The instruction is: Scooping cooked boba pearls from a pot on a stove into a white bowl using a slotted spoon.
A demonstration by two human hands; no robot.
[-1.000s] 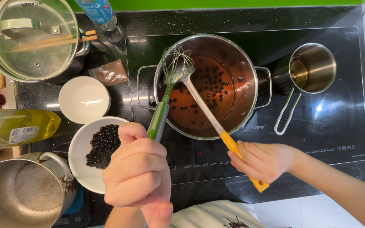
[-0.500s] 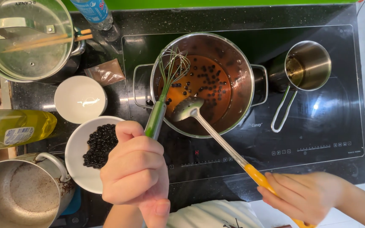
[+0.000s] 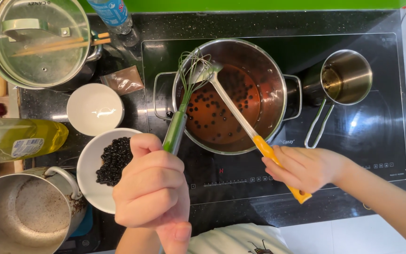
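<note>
My left hand (image 3: pixel 152 188) grips the green handle of a wire whisk (image 3: pixel 187 89), whose wires rest against the left rim of a steel pot (image 3: pixel 278 84). The pot stands on a black induction hob (image 3: pixel 381 136) and holds reddish-brown liquid with several dark pearls floating in it. My right hand (image 3: pixel 306 167) holds the orange handle of a long spoon (image 3: pixel 231 106); its pale bowl lies near the whisk's wires at the pot's upper left. A white bowl (image 3: pixel 90 164) with a heap of dark pearls sits just left of my left hand.
A small steel saucepan (image 3: pixel 346 77) stands right of the pot. At the left are an empty white bowl (image 3: pixel 95 109), a glass-lidded pot (image 3: pixel 38 42) with chopsticks on it, a yellow bottle (image 3: pixel 19 138), a brown packet (image 3: pixel 124 81) and a large steel pot (image 3: pixel 24 216).
My right hand came back in toward the pot, and the spoon's bowl swung from the pot's lower left up to its upper left, beside the whisk. My left hand barely moved.
</note>
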